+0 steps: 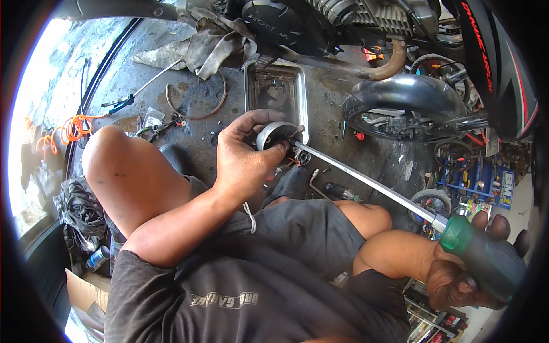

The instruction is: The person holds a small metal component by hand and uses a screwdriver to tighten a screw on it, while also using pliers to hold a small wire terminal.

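Near the middle of the head view, my left hand (240,150) is closed on a round, cup-shaped metal part (266,137), its fingers over the far rim and its thumb at the near side. A long screwdriver (372,184) runs from lower right toward this part, its tip at the part's inner edge beside my thumb. Whether the tip sits on a screw is too small to tell. At the lower right, my right hand (452,283) is wrapped round the green and black screwdriver handle, with some fingertips showing past it.
A metal tray (302,86) with dark residue lies beyond my left hand. Above it hang a motorcycle engine (280,26) and exhaust pipe (394,60). A tyre (406,94), a grey rag (223,46), an orange coiled hose (74,132) and loose tools (337,188) surround me.
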Available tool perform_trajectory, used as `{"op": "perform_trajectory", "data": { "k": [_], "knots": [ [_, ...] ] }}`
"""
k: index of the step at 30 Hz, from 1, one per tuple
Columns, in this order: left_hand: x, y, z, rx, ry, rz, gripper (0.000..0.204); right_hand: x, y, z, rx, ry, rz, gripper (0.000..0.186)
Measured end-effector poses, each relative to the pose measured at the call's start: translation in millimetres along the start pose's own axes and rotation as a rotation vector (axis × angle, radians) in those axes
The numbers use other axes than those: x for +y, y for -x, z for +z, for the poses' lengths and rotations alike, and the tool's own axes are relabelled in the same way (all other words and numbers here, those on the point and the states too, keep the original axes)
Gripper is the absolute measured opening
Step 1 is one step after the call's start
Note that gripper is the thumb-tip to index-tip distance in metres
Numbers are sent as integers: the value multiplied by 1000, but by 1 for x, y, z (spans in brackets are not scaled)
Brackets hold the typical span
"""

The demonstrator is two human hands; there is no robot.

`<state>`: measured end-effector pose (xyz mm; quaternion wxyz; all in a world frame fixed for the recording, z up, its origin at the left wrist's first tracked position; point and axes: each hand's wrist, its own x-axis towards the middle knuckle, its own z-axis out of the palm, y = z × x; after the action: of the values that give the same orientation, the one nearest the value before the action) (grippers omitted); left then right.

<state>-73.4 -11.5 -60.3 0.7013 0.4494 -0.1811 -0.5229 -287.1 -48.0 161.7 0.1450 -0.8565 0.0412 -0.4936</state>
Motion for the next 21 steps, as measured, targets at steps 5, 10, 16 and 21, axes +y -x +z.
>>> {"op": "perform_trajectory", "data": {
  "k": [5, 10, 16, 21],
  "knots": [
    [-2, 0, 1, -7, 13, 23, 37, -9, 2, -12, 38, 695, -56, 50],
    [1, 2, 0, -9, -26, -7, 37, -8, -4, -25, -31, 690, -186, 44],
    [4, 2, 2, -1, -35, -34, 36, -10, -5, -10, -23, 688, -114, 46],
    [3, 2, 2, -6, -24, -34, 35, -3, -10, -29, -104, 282, -84, 48]
  ]
}}
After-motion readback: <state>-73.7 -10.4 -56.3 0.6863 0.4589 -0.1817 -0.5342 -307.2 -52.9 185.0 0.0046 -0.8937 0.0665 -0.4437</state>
